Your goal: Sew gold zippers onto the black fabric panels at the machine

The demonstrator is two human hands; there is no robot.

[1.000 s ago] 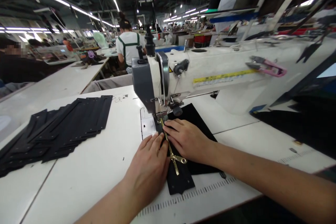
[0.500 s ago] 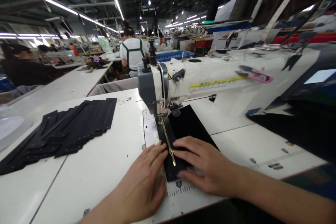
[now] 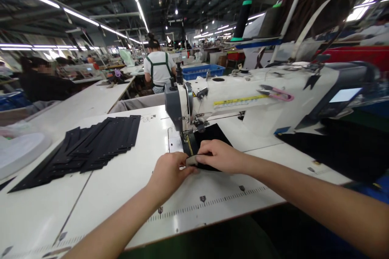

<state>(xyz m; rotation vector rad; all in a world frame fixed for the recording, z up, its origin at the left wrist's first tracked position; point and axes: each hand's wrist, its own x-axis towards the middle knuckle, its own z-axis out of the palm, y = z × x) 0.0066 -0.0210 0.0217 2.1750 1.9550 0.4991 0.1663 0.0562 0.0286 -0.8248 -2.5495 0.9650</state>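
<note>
A black panel (image 3: pixel 212 134) lies under the needle area of the sewing machine (image 3: pixel 182 105), with a gold-toothed zipper (image 3: pixel 190 145) running along it. The panel's near end is bent up and shows a greyish-beige underside. My left hand (image 3: pixel 170 172) is closed on the left corner of that raised end, thumb below. From the other side my right hand (image 3: pixel 217 156) pinches the same end, its fingers curled over the edge. Both hands are close together just in front of the presser foot, and they hide part of the zipper.
Left of the machine lies a fanned stack of black pieces (image 3: pixel 100 141). A white round object (image 3: pixel 27 151) sits at the far left. Pink-handled thread snips (image 3: pixel 278 93) rest on the machine arm. Dark fabric (image 3: pixel 343 145) lies right. A co-worker (image 3: pixel 158 66) sits ahead near a blue crate (image 3: pixel 200 71).
My hands, which lay flatter beside the zipper, have closed on the panel's near end and lifted it into a bend, away from the table. The camera view has shifted slightly.
</note>
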